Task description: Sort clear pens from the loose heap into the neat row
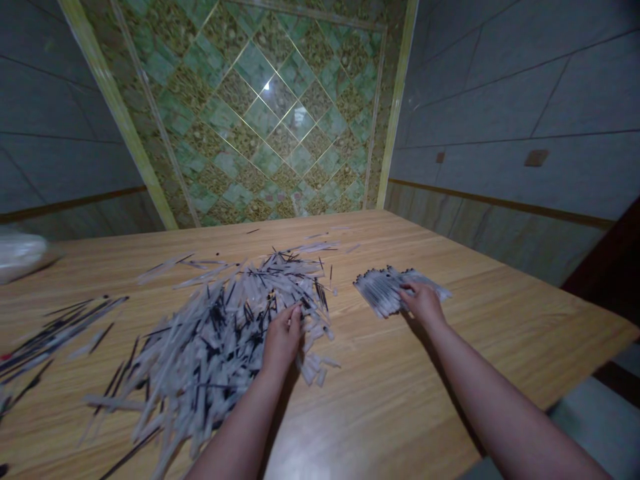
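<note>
My left hand (283, 337) is at the right edge of a loose pile of thin dark sticks and pale translucent plastic sleeves (215, 333). Its thumb and fingertips are pinched together; whatever lies between them is too small to make out. My right hand (424, 303) rests over a neat side-by-side row of translucent sleeved sticks with dark tips (383, 290). The fingers there are bent, with thumb and index at the row's surface. Part of the row is hidden beneath that hand, and I cannot make out what its fingertips hold.
Everything lies on a wood-grain table (370, 407). Longer dark sticks (60, 330) are grouped at the left, near a clear plastic bag (23, 257). Stray sleeves (315, 247) lie behind the pile. A tiled wall (280, 120) stands behind the table.
</note>
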A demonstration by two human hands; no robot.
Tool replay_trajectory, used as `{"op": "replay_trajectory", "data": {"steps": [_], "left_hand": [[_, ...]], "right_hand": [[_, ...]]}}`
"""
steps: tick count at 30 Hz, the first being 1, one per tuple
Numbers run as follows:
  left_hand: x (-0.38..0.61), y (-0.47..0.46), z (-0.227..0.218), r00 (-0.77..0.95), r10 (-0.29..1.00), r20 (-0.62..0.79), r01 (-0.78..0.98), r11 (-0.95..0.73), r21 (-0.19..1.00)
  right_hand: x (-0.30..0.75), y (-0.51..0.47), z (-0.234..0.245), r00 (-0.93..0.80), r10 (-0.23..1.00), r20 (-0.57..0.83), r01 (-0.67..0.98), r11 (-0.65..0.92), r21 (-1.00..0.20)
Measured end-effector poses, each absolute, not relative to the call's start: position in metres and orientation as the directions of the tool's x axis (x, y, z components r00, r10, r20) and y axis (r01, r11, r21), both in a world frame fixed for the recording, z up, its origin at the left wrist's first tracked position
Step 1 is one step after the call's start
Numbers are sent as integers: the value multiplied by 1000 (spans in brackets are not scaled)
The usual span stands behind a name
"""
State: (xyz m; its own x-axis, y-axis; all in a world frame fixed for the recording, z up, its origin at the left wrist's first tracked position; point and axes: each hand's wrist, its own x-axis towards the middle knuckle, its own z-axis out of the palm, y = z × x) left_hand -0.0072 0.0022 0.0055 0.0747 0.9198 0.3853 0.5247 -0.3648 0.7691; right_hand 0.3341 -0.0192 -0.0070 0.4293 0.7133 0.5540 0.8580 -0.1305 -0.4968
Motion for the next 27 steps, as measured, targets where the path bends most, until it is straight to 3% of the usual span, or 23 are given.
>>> {"op": "replay_trajectory", "data": {"steps": [3, 11, 18, 24, 27], "left_hand": [[-10, 4, 3, 64, 920, 387, 551, -355, 755], [-9, 4, 0, 134, 891, 434, 600, -422, 680], [-6, 5, -2, 165, 873, 459, 611, -455, 648], [-8, 4, -2, 172, 877, 449, 606, -453, 654], [-6, 3, -1, 179, 875, 449, 599, -459, 656]], "right_hand": [[330, -17, -9, 395, 726, 563, 895, -168, -412], [356, 13, 15, 434, 707, 558, 886, -225, -404], [375, 50, 6, 237, 868, 437, 962, -146, -232], [377, 58, 7, 179, 889, 422, 972, -92, -218], [389, 61, 14, 241, 854, 461, 956, -127, -265]]}}
